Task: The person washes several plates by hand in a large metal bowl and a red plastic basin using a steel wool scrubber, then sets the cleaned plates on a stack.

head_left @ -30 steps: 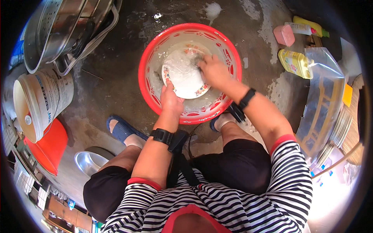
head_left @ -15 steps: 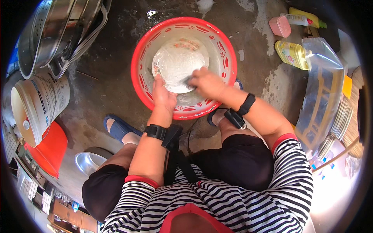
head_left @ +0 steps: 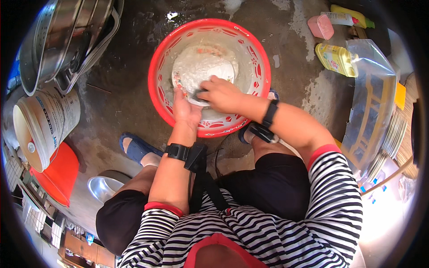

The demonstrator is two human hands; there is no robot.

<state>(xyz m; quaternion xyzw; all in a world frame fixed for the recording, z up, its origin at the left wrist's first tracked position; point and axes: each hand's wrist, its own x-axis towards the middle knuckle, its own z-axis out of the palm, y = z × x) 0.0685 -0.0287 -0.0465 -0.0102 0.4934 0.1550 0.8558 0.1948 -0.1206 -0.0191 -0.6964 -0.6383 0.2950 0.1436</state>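
A white plate (head_left: 196, 67) with a floral rim lies in the water of a red-rimmed basin (head_left: 153, 71), and other flower-patterned ware shows beneath it. My left hand (head_left: 186, 108) grips the plate's near-left edge, thumb on top and the other fingers mostly hidden under it. In my right hand (head_left: 221, 94) is a dark grey scouring pad (head_left: 196, 94), pressed to the near part of the plate. My right fingers are closed round the pad, so only part of it shows.
Steel steamer pots (head_left: 62, 40) and a white bucket (head_left: 47, 120) stand at the left, with a red basin (head_left: 60, 174) and a metal bowl (head_left: 106, 186) nearby. A yellow detergent bottle (head_left: 334, 59) and pink container (head_left: 320, 27) lie right. Stacked plates (head_left: 393, 136) sit far right.
My right hand has moved left across the plate with the scouring pad, closer to my left hand. My left hand keeps its hold on the plate's edge.
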